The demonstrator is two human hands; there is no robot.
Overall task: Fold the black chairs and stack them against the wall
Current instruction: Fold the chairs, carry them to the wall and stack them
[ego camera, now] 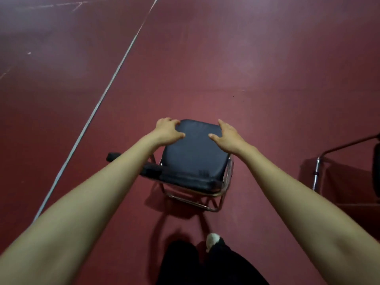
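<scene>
A dark red, faintly scuffed matte floor point(267, 58) fills the room, crossed by a thin white line point(107, 89) running diagonally; the black chair point(195, 157) stands just right of that line, its thick, round-cornered cushion of smooth dark fabric set on bent chrome tubing point(213, 209); the cushion's long axis runs straight away from the person, and a padded armrest point(112, 156) juts toward the line; the left hand point(167, 130) grips the far corner nearest the line, fingers curled over the edge; the right hand point(228, 136) lies on the opposite far corner, thumb splayed, though whether its fingers hook round the edge cannot be told; well right of the line, part of a second chair point(317, 171) shows
</scene>
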